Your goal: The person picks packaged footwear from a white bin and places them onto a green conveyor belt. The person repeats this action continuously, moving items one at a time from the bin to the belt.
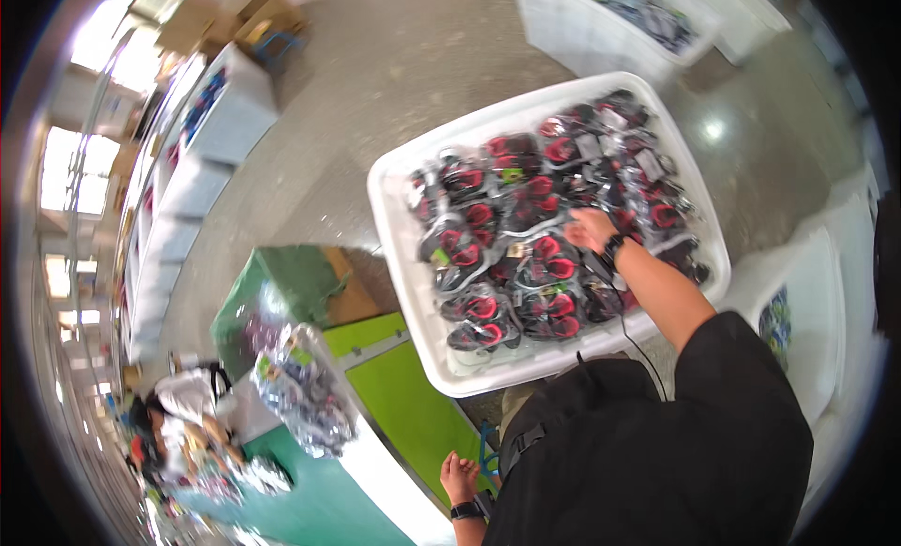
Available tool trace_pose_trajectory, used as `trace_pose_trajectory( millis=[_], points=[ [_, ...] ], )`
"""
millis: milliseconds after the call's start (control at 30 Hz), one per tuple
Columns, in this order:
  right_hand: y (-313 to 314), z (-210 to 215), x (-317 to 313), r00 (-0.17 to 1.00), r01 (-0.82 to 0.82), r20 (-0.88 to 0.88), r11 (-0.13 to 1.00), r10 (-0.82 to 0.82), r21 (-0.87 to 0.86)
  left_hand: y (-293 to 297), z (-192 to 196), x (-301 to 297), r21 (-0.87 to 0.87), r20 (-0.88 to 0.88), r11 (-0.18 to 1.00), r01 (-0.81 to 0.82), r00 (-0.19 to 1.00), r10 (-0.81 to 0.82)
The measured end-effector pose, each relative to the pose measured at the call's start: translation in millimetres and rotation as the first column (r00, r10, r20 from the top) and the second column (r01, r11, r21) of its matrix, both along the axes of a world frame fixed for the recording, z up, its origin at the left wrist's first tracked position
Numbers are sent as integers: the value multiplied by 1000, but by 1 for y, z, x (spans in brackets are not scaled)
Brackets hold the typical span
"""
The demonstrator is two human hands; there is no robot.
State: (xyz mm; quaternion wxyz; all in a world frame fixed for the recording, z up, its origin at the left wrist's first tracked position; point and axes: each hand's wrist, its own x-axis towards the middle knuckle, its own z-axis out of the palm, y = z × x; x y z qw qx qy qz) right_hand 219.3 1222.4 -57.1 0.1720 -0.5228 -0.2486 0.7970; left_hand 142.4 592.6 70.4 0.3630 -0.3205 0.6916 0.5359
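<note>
A grey floor (347, 95) spreads under everything, and the largest thing on it near the person is a white tub (405, 274) with rounded corners, standing at a slant. To its lower left is a work table with a lime green panel (413, 415), a white strip and a teal top (319, 494). Other white bins stand around: a row (230, 105) along the left side, one (582, 30) beyond the tub and one (817, 311) to its right. A box under a green cover (272, 283) sits just beside the table, and a co-worker (188, 433) is at the far left. On the table's near end lies a pile of clear bags (305, 396).

The shoes (540, 203), dark with red linings and wrapped in clear plastic, fill most of the tub. The right hand (591, 230) reaches over them, right of the middle, fingers bent downward; whether it grips a shoe I cannot tell. The left hand (458, 476) is low beside the lime panel, half open, fingers loosely curled. Each wrist wears a black band (613, 248), and a thin black cable (641, 353) runs down from the right one
</note>
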Motion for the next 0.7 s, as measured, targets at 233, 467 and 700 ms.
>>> trace_pose_trajectory(
  millis=[233,467,700],
  points=[
    [-83,-62,54,972,-234,-20,955,235,-180,-52,-35,21,29,23,993,-113,993,113],
    [-127,-79,61,841,-433,284,887,462,-159,-92,-78,9,45,0,975,-218,976,219],
    [-205,-56,-10,758,-536,444,844,478,6,-182,-97,-59,181,-27,939,-293,953,303]
  ],
)
